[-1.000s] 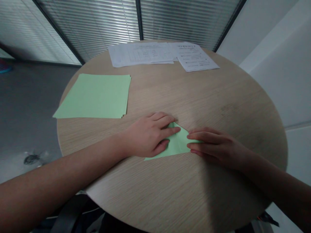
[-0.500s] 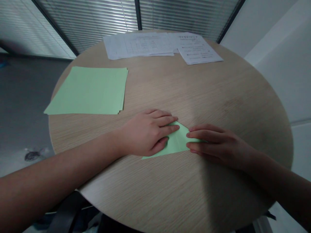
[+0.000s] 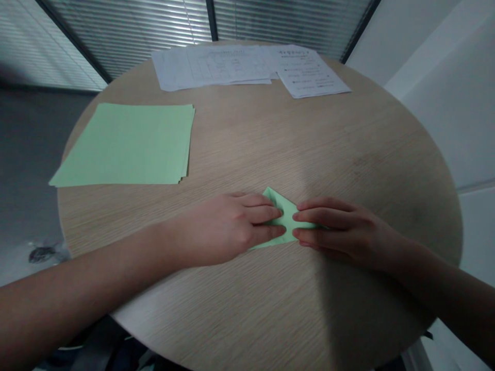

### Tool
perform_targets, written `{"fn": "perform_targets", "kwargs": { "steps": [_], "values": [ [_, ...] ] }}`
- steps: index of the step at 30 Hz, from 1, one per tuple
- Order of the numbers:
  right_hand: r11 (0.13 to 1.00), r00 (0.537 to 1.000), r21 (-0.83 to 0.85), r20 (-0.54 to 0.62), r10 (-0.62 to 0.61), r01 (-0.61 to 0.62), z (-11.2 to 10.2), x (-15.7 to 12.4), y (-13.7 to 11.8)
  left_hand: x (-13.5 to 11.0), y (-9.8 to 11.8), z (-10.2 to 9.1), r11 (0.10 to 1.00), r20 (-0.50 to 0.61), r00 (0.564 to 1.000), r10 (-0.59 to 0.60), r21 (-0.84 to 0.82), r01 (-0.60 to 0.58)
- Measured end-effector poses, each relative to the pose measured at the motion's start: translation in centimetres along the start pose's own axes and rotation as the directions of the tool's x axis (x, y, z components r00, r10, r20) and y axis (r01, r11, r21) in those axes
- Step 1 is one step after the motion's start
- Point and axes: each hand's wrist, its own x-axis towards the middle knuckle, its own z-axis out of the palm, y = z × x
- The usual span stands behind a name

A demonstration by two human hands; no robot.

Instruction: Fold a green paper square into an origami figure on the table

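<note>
A small folded piece of green paper lies on the table in front of me, a pointed corner showing at its top. My left hand rests over its left part, the fingers stretched out and lying flat on it. From the other side, my right hand has its fingers closed over the paper's right end, and a sliver of green shows between them. The fingertips of both hands are a short way apart. Both hands hide parts of the paper's outline.
A stack of green paper sheets lies at the left of the round wooden table. Printed white sheets are spread along the far edge. Window blinds stand behind the table, with a white wall to the right.
My left hand has moved down a little over the paper, its fingers closer together, uncovering the top corner. My right hand stays nearly in place. The camera view has shifted slightly.
</note>
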Motion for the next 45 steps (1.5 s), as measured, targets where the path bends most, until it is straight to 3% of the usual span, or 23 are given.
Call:
{"fn": "perform_targets", "kwargs": {
  "steps": [8, 22, 30, 37, 45],
  "values": [
    [0.999, 1.0, 0.028, 0.001, 0.026, -0.026, 0.3, 0.0, 0.0, -0.3, -0.1, 0.2, 0.998, -0.053, 0.999, -0.006, -0.063, 0.003],
    [0.999, 1.0, 0.04, -0.002, 0.024, -0.024, 0.6, -0.1, 0.2, 0.4, 0.4, -0.5, 0.998, 0.0, 0.999, -0.033, -0.056, 0.033],
    [0.998, 1.0, 0.064, -0.023, 0.015, -0.014, 0.7, -0.3, 0.3, 0.3, 0.9, 0.8, 0.995, -0.096, 0.993, -0.065, -0.077, 0.058],
    [0.987, 0.978, 0.113, -0.163, 0.13, -0.112, 0.9, -0.6, 0.8, -0.2, 0.7, 1.3, 0.993, -0.12, 0.99, -0.076, -0.094, 0.065],
    [0.977, 0.976, 0.146, -0.13, 0.173, -0.154, 1.4, -0.6, 1.2, -0.4, 0.6, 1.4, 0.99, -0.122, 0.989, -0.087, -0.124, 0.071]
  ]
}}
